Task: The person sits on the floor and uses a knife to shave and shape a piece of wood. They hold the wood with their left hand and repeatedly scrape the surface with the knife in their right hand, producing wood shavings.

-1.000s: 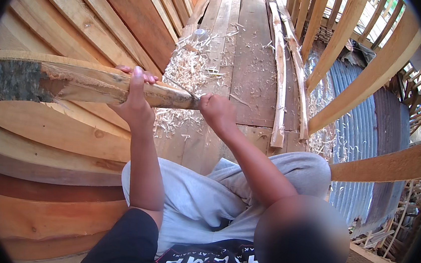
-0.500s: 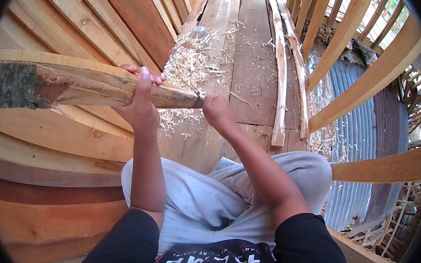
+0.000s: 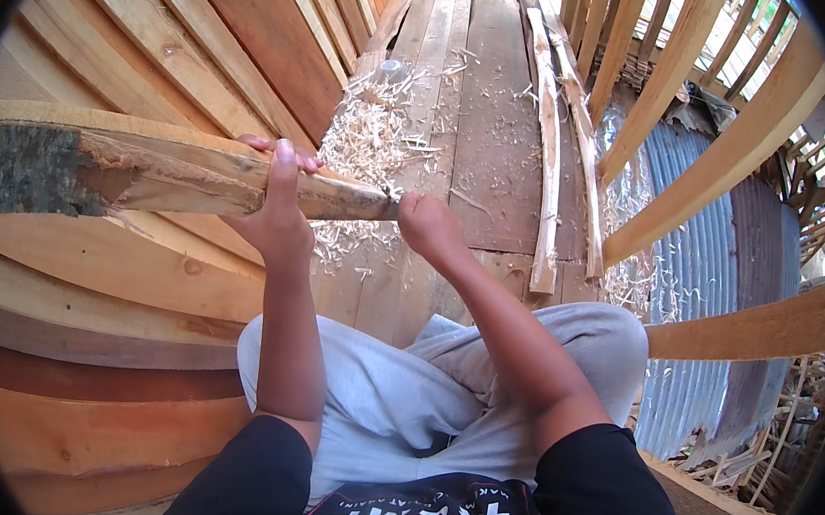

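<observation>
A long piece of timber point(image 3: 174, 178) with dark, rough bark at its left end comes in from the left and narrows toward the middle. My left hand point(image 3: 281, 187) is wrapped round it, thumb on the near side and fingertips over the far edge. At the narrow right end, my right hand point(image 3: 428, 223) is closed in a fist. A small dark bit of a tool shows between that fist and the wood; the rest is hidden in my fingers, so I cannot tell its kind.
Pale wood shavings point(image 3: 369, 136) cover the plank floor point(image 3: 490, 156) beyond my hands, with a small clear cup point(image 3: 391, 69) among them. Two stripped poles point(image 3: 548, 162) lie to the right, beside the slatted railing point(image 3: 715, 166). A plank wall point(image 3: 126, 277) stands at left.
The whole view has shifted slightly, the scene sitting a little lower. Both hands keep their places on the timber, with barely any movement.
</observation>
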### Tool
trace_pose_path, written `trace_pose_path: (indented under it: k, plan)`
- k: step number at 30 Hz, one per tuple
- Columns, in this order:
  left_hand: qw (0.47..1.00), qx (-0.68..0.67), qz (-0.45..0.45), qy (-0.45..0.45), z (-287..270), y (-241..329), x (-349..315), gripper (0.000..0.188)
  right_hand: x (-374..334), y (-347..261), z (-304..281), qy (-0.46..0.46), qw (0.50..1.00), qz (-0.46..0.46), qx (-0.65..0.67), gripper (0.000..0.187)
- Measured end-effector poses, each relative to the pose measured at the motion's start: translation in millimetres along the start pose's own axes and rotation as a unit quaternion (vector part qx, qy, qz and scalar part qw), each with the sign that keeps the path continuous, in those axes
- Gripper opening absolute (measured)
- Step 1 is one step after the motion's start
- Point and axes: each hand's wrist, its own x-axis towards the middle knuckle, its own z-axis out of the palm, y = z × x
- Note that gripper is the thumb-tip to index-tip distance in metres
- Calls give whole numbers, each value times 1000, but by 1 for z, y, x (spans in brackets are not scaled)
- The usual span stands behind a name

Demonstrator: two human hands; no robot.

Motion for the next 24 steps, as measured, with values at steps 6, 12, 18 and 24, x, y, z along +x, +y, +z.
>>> trace_pose_path:
  k: [6,12,18,24]
  plan:
    - [999,-25,-22,11,-20,-3,0,24,-23,-28,-20,-39,999,-21,27,60]
    - [1000,-16,-13,7,-4,-1,-2,23,-2,11,6,1,999,-5,33,59]
    - [999,-22,-24,25,-15,-1,3,24,-10,-8,-3,-32,999,-1,1,57]
    - [1000,-25,-11,2,-10,-2,1,21,-9,6,7,23,998,-48,-37,53]
